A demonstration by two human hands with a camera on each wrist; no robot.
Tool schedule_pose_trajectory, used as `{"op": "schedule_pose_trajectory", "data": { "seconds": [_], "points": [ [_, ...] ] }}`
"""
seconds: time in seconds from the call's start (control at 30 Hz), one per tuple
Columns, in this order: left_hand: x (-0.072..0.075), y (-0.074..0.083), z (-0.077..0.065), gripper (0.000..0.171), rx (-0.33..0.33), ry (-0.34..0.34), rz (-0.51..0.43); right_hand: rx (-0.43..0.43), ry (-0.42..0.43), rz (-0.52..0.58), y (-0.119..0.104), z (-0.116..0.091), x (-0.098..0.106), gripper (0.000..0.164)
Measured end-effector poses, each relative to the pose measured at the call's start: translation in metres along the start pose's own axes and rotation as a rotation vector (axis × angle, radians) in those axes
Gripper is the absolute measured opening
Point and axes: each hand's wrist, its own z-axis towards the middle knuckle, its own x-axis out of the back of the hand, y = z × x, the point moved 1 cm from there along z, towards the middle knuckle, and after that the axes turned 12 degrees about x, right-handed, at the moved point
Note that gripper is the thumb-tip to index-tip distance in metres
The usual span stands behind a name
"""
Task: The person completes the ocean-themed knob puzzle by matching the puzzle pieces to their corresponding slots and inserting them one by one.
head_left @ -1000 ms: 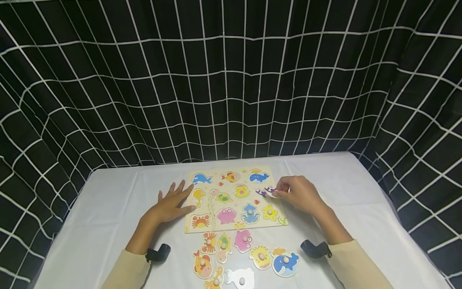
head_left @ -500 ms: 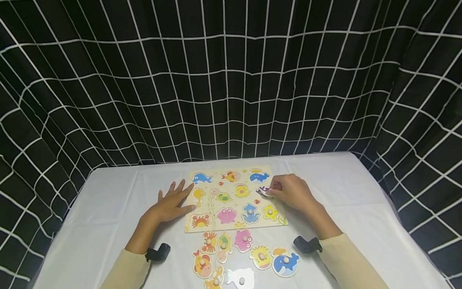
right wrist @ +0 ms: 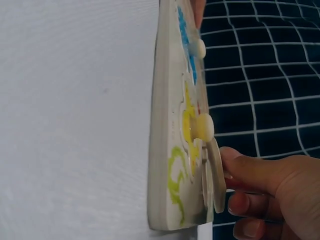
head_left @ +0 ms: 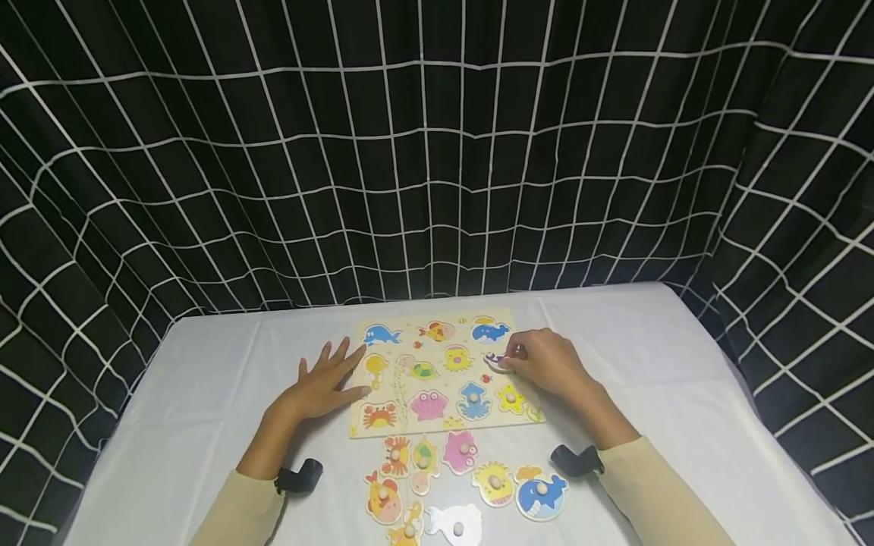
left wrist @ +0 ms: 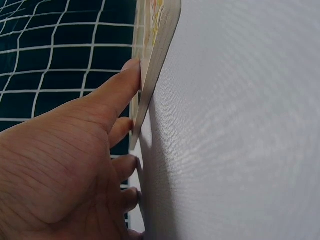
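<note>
A pale wooden peg puzzle board (head_left: 447, 387) with painted sea animals lies on the white table. My left hand (head_left: 321, 388) rests flat at its left edge with spread fingers; in the left wrist view, the thumb (left wrist: 131, 75) touches the board. My right hand (head_left: 549, 365) pinches a purple puzzle piece (head_left: 495, 361) over the board's right side, mostly covering it. The right wrist view shows this piece (right wrist: 217, 175) tilted, close to the board's surface. A blue squid piece (head_left: 474, 402) and a yellow star piece (head_left: 510, 400) with knobs sit in their recesses.
Loose knobbed pieces lie in front of the board: a crab (head_left: 395, 456), turtle (head_left: 423, 461), pink shell (head_left: 460, 453), red-yellow fish (head_left: 384, 500), yellow round piece (head_left: 493, 485), blue whale (head_left: 541, 498) and others. A black curtain (head_left: 437, 167) with white grid lines surrounds the table.
My right hand has moved left with the purple piece, bringing it over the printed purple shape on the board. My left hand has stayed in place.
</note>
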Motion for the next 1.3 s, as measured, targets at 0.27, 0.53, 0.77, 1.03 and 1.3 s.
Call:
{"op": "schedule_pose_trajectory", "data": {
  "seconds": [0.27, 0.53, 0.77, 1.03, 1.3],
  "points": [
    [-0.0034, -0.0016, 0.0015, 0.081, -0.002, 0.001, 0.003, 0.012, -0.008, -0.017, -0.0004, -0.0013, -0.0050, 0.015],
    [-0.0020, 0.0013, 0.0000, 0.081, 0.012, 0.003, 0.020, -0.007, -0.006, -0.013, -0.0011, -0.0022, -0.0070, 0.015],
    [-0.0028, -0.0007, 0.0007, 0.081, 0.009, 0.000, 0.017, -0.001, -0.038, 0.022, 0.0016, -0.0011, -0.0086, 0.013],
    [0.0001, 0.0005, -0.0016, 0.080, 0.004, 0.004, 0.016, -0.031, -0.064, 0.119, 0.0030, -0.0020, -0.0088, 0.011],
    [0.0009, 0.0030, -0.0014, 0.081, 0.009, -0.006, 0.016, -0.043, -0.130, 0.148, 0.0036, -0.0008, -0.0019, 0.016]
  ]
}}
